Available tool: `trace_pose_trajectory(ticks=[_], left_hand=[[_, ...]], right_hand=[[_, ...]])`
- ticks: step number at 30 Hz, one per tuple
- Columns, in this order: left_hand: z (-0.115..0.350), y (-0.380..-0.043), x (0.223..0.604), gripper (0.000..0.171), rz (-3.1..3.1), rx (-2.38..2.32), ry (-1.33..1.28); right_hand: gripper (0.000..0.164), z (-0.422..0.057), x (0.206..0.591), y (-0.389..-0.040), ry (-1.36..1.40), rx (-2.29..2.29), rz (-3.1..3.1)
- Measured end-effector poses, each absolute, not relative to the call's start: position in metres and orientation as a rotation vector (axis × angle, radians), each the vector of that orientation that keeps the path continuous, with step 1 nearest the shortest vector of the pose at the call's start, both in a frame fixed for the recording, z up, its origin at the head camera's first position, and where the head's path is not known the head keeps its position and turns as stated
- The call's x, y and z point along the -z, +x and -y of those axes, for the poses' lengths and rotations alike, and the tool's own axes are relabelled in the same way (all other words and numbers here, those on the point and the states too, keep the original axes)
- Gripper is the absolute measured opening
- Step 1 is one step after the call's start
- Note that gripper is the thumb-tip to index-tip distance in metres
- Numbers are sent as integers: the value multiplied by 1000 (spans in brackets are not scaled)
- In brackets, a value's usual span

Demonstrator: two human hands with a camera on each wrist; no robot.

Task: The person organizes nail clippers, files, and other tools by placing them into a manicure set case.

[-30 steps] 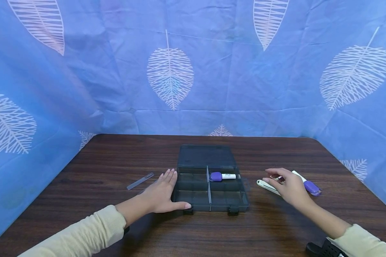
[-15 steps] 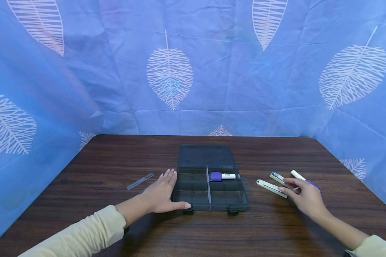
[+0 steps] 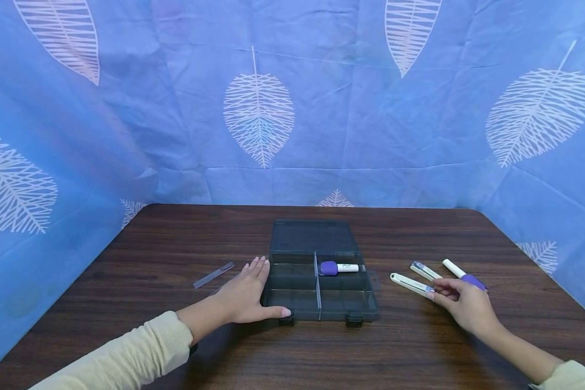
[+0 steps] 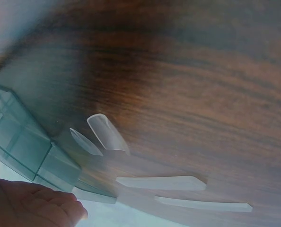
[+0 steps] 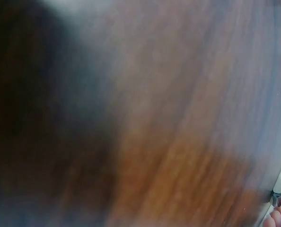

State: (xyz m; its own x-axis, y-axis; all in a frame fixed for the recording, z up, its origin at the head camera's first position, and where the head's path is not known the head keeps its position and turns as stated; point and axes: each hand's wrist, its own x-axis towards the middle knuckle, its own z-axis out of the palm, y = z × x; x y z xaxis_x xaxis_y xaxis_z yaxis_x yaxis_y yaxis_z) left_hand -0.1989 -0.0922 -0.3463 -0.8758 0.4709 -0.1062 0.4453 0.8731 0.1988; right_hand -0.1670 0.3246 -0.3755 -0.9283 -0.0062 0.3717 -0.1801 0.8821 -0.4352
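Observation:
In the head view my left hand (image 3: 246, 295) lies with fingers extended against the left side of an open dark translucent divided box (image 3: 294, 315), its thumb at the front latch. My right hand (image 3: 465, 306) pinches the metal end of a white nail clipper (image 3: 410, 284) with thumb and fingertips. The right wrist view catches that metal end (image 5: 278, 197) beside the fingertips. Another nail clipper (image 3: 425, 270) lies just behind. A small purple bottle with a white cap (image 3: 455, 270) is partly hidden by the hand. A similar bottle (image 3: 329, 268) lies in the box's back right compartment.
A clear plastic strip (image 3: 213, 275) lies left of the box; the left wrist view shows several clear strips (image 4: 162, 183) on the dark wooden table (image 3: 175, 233). Blue leaf-patterned cloth (image 3: 322, 124) hangs around the table's back and sides. The box lid (image 3: 312, 235) lies folded back.
My right hand has moved right and toward me, from above the nail clippers to the near end of the front one, uncovering the other. The left hand has stayed at the box.

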Motion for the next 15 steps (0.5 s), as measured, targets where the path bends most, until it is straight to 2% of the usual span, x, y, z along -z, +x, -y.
trace_pose_trajectory(ticks=[7, 15], left_hand=[[92, -199, 346, 108, -2892, -251, 702], [91, -198, 347, 107, -2891, -253, 710]], right_hand=[[31, -325, 377, -168, 88, -659, 2737], [23, -326, 379, -168, 80, -626, 2752]])
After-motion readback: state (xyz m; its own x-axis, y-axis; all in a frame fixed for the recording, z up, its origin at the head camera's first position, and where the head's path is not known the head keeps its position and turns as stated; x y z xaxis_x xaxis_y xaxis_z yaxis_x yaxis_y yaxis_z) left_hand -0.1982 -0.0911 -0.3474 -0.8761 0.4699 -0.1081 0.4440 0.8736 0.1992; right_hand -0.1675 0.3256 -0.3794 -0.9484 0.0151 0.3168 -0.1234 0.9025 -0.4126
